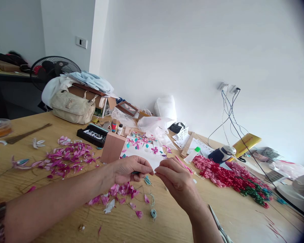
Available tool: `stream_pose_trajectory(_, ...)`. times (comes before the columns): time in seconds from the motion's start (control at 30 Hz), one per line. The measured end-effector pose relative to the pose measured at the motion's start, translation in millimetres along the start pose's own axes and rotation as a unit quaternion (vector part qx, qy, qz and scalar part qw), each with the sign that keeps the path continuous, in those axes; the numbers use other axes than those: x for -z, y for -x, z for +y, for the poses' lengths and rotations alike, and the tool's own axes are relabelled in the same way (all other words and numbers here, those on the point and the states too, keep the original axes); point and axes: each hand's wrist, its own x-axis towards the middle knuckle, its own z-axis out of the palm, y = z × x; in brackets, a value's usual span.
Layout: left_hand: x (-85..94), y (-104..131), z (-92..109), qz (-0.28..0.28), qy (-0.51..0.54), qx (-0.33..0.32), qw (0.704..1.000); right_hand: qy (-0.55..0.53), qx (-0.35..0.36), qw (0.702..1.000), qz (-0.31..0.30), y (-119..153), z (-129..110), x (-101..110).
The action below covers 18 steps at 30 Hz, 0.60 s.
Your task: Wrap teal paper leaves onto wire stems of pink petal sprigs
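Over the middle of the wooden table, my left hand (pixel 134 168) is closed in a pinch, with a bit of dark teal showing between its fingers. My right hand (pixel 174 175) pinches close to it, the fingertips almost meeting. A tiny white thing between the fingertips is too small to name. Beneath my left hand lie magenta petals (pixel 124 190) and a teal thread coil (pixel 153 213). Behind the hands stands a white sheet with pink and teal flowers (pixel 142 156), beside a wooden block (pixel 113 147). A pink tool (pixel 184 165) shows just behind my right hand.
Left lies a larger heap of magenta petals (pixel 68 157). Scissors (pixel 219 224) lie by my right forearm. Red and pink flower strands (pixel 230 175) spread at the right, near a green-capped bottle (pixel 192 155). A black tray (pixel 92 134) and beige bag (pixel 72 107) sit behind.
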Motion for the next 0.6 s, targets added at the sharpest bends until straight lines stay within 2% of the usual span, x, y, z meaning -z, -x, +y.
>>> stream_pose_trajectory(0.13,-4.6,2,1,0.035,-0.073,-0.028,0.996,-0.032,-0.035,0.999,-0.010,-2,-4,-3)
stream_pose_trajectory(0.2,-8.3,3,1,0.082,-0.184,-0.109,0.973,-0.067,-0.087,0.994,0.007,-3,-6,-8)
stream_pose_trajectory(0.23,-10.0,4,0,0.106,-0.259,-0.167,0.945,-0.086,-0.124,0.988,0.020,-4,-7,-12)
stream_pose_trajectory(0.3,-12.9,5,-1,0.136,-0.401,-0.271,0.864,-0.123,-0.211,0.969,0.027,-6,-7,-18)
stream_pose_trajectory(0.33,-13.9,5,-1,0.139,-0.448,-0.300,0.831,-0.142,-0.251,0.957,0.017,-6,-6,-20)
stream_pose_trajectory(0.37,-14.6,5,-1,0.140,-0.470,-0.310,0.814,-0.157,-0.281,0.947,0.003,-6,-4,-21)
stream_pose_trajectory(0.4,-15.0,4,-2,0.144,-0.468,-0.304,0.817,-0.169,-0.296,0.940,-0.009,-5,-3,-21)
stream_pose_trajectory(0.43,-15.0,3,-1,0.153,-0.442,-0.284,0.837,-0.175,-0.297,0.939,-0.016,-4,-1,-19)
stream_pose_trajectory(0.47,-14.6,3,-1,0.158,-0.395,-0.249,0.870,-0.175,-0.285,0.942,-0.013,-3,1,-17)
stream_pose_trajectory(0.53,-12.7,2,1,0.146,-0.263,-0.160,0.940,-0.155,-0.228,0.961,0.007,0,4,-10)
stream_pose_trajectory(0.6,-9.6,1,3,0.108,-0.136,-0.078,0.982,-0.119,-0.150,0.981,0.023,2,5,-4)
